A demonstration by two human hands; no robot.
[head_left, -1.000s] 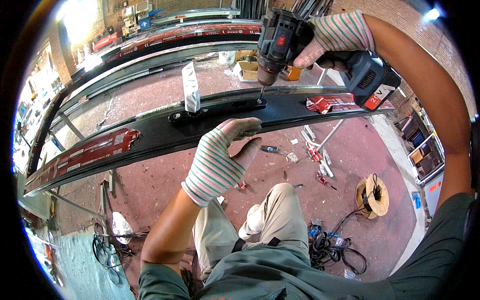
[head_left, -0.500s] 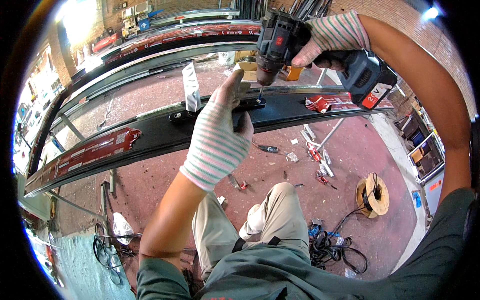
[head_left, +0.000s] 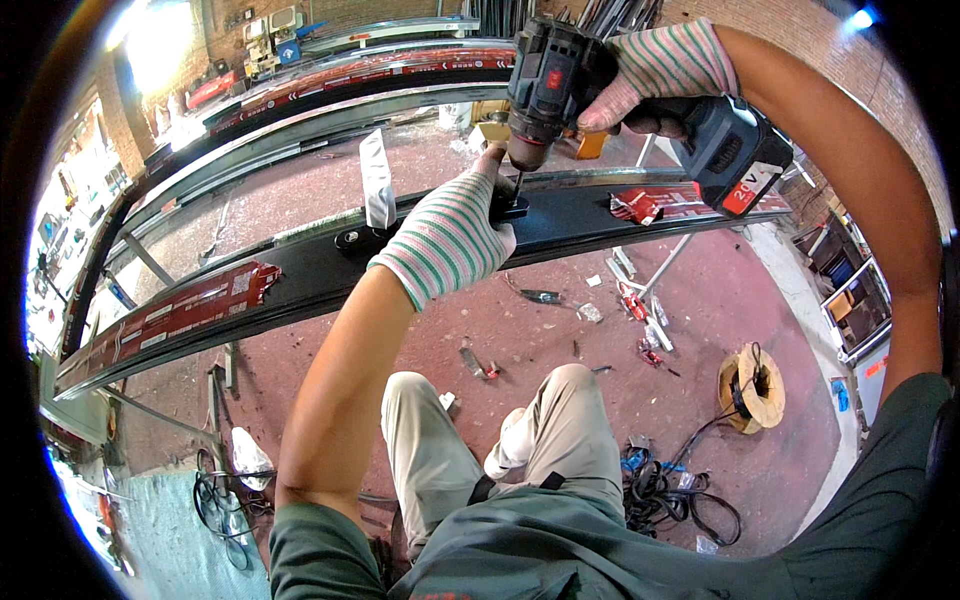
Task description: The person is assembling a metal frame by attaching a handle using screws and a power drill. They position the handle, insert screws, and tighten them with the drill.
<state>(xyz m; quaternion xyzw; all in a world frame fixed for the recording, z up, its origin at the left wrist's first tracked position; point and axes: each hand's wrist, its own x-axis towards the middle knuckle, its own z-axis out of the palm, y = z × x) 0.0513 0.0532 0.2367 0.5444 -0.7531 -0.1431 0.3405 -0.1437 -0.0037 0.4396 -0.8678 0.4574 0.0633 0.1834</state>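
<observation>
the person's right hand [head_left: 660, 75], in a striped knit glove, is closing its fingers fully round the grip of a dark cordless drill [head_left: 600, 95], with the drill's body pointing down and its blue battery block sticking out to the right. the drill bit [head_left: 517, 185] is standing nearly upright, its tip meeting a small dark fitting [head_left: 510, 208] on a long black metal rail [head_left: 300, 275]. the left hand [head_left: 450, 240], gloved the same way, is lying on the rail just left of the bit, its fingers curling loosely and its fingertips [head_left: 490, 165] touching the fitting beside the bit; whether they are pinching anything cannot be told. the rail is running with its long axis from near left to far right, across the person's knees. a long red label strip [head_left: 175, 310] is lying along the rail's left part, and a shorter red label [head_left: 645, 205] is sitting on its right part. a white tag [head_left: 377, 185] is standing upright on the rail left of the hand. on the red floor to the right a wooden cable reel [head_left: 750, 385] is lying
</observation>
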